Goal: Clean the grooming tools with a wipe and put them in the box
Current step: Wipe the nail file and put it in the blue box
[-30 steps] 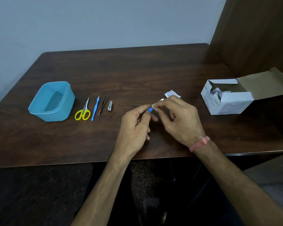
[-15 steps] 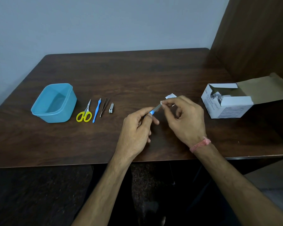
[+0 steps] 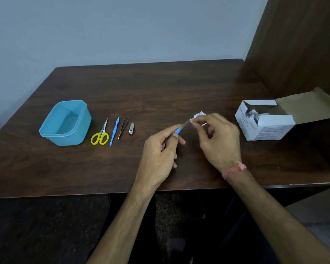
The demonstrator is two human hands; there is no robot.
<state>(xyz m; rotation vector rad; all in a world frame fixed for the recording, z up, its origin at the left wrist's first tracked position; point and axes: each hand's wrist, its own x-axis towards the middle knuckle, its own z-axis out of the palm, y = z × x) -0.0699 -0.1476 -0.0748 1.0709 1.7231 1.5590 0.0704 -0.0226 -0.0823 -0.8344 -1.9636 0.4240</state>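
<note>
Left hand [image 3: 158,151]: nearest the table's front edge, raised above the wood; thumb and curled fingers pinch the blue handle end of the file.
File [image 3: 181,127]: blue handle, grey metal blade, tilted up and to the right between the two hands, off the table.
Right hand [image 3: 217,139]: just right of the file; thumb and forefinger pinch a small white wipe at the blade's tip, the other fingers loosely curled. A pink band [image 3: 234,169] circles the wrist.
Wipe [image 3: 191,121]: tiny white fold, pressed against the file's tip; mostly hidden by the fingertips.
Wrapper [image 3: 199,114]: torn white packet lying on the table just behind the file's tip, partly hidden by the right hand.
Tool row: well left of the file, lying side by side; from the file outward, clipper [image 3: 131,128], tweezers [image 3: 123,126], blue pusher [image 3: 114,133], yellow scissors [image 3: 100,136].
Box [image 3: 67,121]: blue, open, no lid, just left of the scissors; nothing seen inside.
Carton [image 3: 265,121]: white card, flap open, well right of the file, packets inside.
Table [image 3: 160,92]: dark wood, against a pale wall.
</note>
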